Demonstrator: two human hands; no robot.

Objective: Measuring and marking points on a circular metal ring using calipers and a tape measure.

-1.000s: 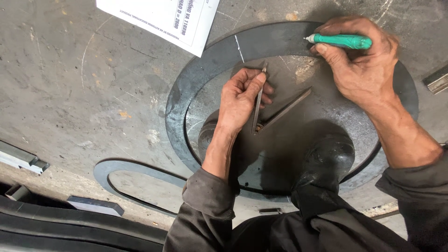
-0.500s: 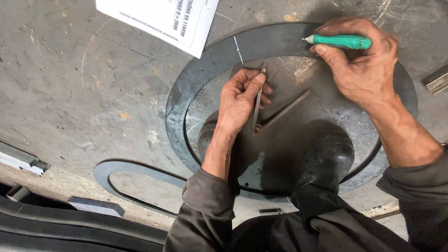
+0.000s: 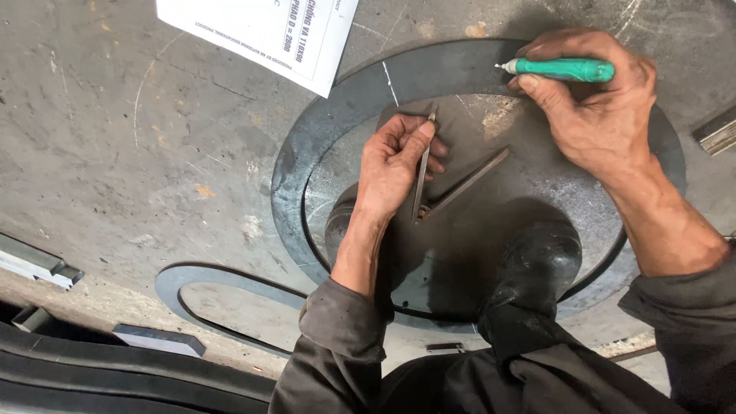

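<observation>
On the big dark metal ring [image 3: 337,115], the left hand [image 3: 395,165] presses a thin metal square [image 3: 452,188] flat, its fingers [image 3: 418,138] pinching one leg. Up by the ring's far edge, the right hand [image 3: 590,107] pinches a green marker [image 3: 563,70]. White paper [image 3: 261,31] lies nearby.

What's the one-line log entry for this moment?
left hand: pressing square on disc | right hand: holding green marker over ring | paper at top | boot on disc
</observation>
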